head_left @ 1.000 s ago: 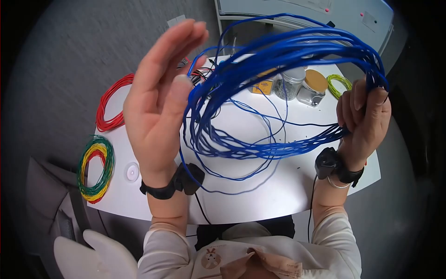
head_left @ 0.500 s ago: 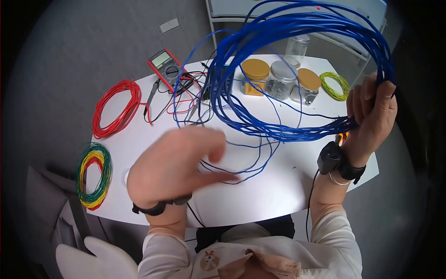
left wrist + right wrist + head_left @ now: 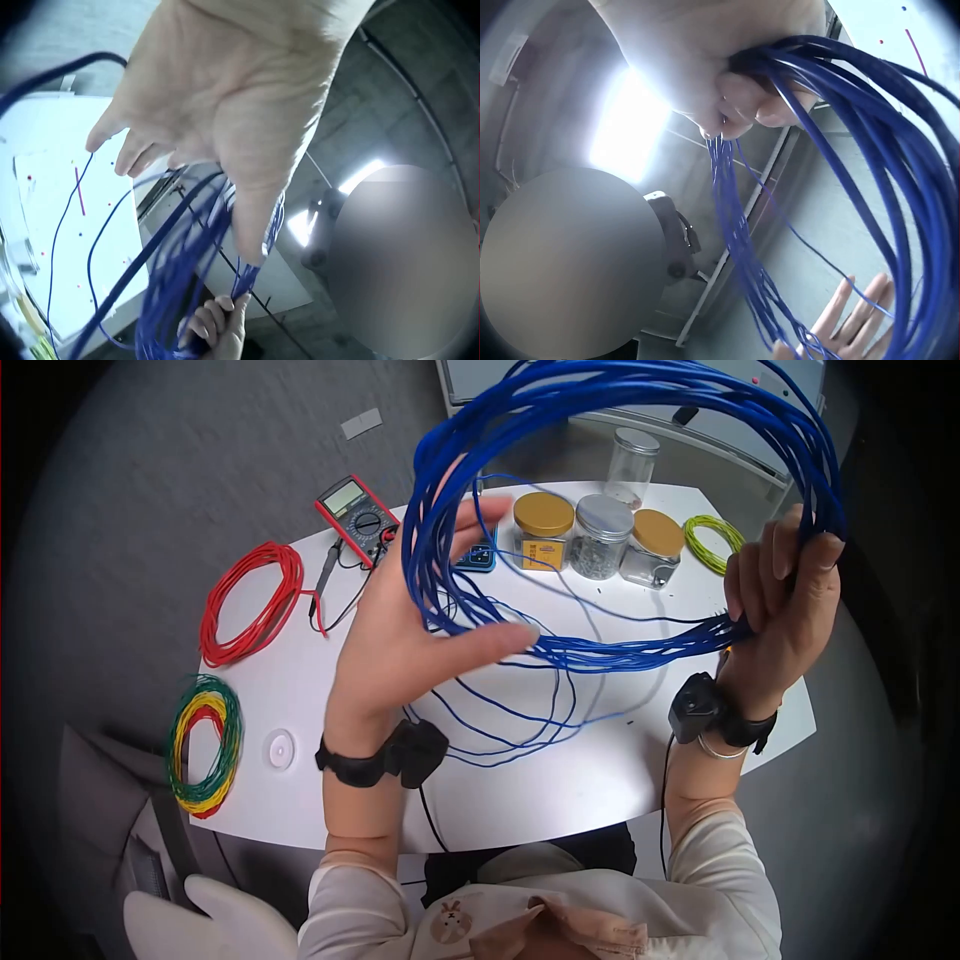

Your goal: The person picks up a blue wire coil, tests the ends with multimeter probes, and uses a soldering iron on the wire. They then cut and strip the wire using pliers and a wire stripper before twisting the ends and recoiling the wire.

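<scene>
A large coil of blue wire (image 3: 625, 655) is held up above the table, with loose strands hanging from it toward the tabletop. On the right side of the loop, my right hand (image 3: 790, 585) grips the bundled strands in its curled fingers. My left hand (image 3: 395, 635) is at the loop's left side, thumb stretched out across the lower strands and fingers extended, partly hidden behind the wire. In the left wrist view, the left palm (image 3: 225, 97) faces the camera with its fingers spread beside the strands.
On the white table (image 3: 500, 810) lie a red wire coil (image 3: 212, 625), a green, yellow and red coil (image 3: 230, 750), a white disc (image 3: 280, 750) and a red-edged multimeter (image 3: 355, 510). Several lidded jars (image 3: 603, 535) stand at the back, beside a yellow-green coil (image 3: 705, 530).
My left hand swept down below the loop, then came back up to its left side, thumb now over the lower strands. The right hand keeps its grip and stays nearly in place.
</scene>
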`<action>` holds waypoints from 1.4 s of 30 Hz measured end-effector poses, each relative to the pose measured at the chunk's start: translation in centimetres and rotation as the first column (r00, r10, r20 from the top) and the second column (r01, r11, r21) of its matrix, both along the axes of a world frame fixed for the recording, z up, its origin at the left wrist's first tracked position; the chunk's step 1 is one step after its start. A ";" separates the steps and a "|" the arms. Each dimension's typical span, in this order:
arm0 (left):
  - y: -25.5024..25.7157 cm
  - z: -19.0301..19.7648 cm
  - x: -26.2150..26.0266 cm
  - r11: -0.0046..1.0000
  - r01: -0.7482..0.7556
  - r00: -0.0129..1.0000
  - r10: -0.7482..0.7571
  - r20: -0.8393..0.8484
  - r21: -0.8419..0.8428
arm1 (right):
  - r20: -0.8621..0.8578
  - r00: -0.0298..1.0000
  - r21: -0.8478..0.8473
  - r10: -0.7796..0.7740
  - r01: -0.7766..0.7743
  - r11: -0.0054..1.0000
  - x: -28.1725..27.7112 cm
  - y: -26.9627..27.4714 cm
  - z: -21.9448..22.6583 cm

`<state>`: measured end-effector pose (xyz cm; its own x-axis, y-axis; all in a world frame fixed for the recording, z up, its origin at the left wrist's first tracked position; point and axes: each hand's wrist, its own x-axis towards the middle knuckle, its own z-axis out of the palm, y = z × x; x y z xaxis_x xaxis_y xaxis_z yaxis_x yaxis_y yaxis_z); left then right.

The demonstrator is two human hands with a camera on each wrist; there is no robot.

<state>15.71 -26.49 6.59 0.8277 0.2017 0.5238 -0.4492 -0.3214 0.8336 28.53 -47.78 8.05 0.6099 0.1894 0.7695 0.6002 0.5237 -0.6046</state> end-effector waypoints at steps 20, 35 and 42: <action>1.3 -1.3 -0.1 0.724 0.569 0.817 -0.442 0.371 -0.389 | 0.028 0.998 -0.134 0.060 -0.056 0.989 0.8 3.2 -1.0; -2.9 1.1 -2.5 0.777 -0.027 0.999 0.035 -0.001 0.628 | 0.626 0.741 -0.642 0.244 0.312 0.700 -3.2 0.9 0.2; -0.3 -0.2 -1.6 0.995 0.046 0.997 -0.041 0.059 -0.085 | -0.045 0.995 -0.075 0.088 -0.092 0.993 -1.6 -0.3 -0.5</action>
<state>14.15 -26.76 6.40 0.8060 0.2126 0.5524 -0.5089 -0.2280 0.8301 26.90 -48.13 7.57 0.6188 0.3024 0.7250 0.5263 0.5256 -0.6684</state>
